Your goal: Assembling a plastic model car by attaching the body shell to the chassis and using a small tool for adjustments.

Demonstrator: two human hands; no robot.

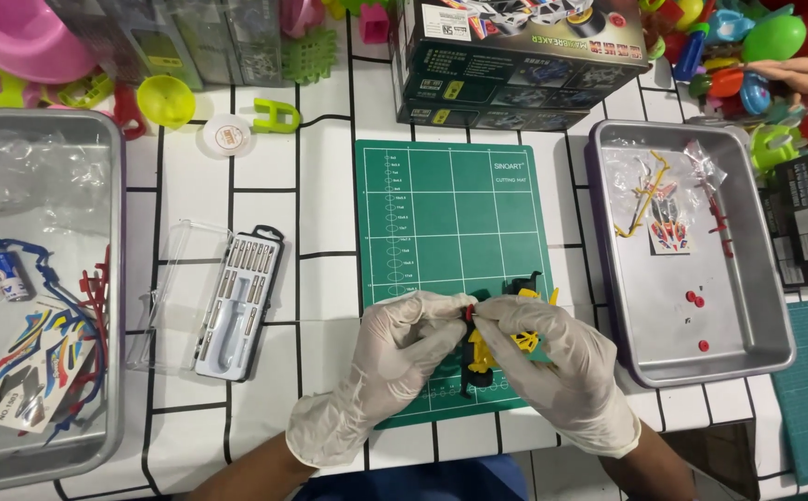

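Observation:
Both my hands wear pale latex gloves and meet over the near edge of a green cutting mat (pixel 450 204). My left hand (pixel 381 371) pinches a small red part (pixel 469 309) at its fingertips. My right hand (pixel 552 366) grips a small yellow and black toy car chassis (pixel 484 353), partly hidden under the fingers. The fingertips of both hands touch at the red part, right above the chassis.
A screwdriver bit set (pixel 237 301) with its clear lid lies left of the mat. A metal tray (pixel 51 278) on the left holds stickers, plastic sprues and a battery. The right tray (pixel 747 306) holds bags, parts and small red pieces. Toy boxes (pixel 515 65) stand behind.

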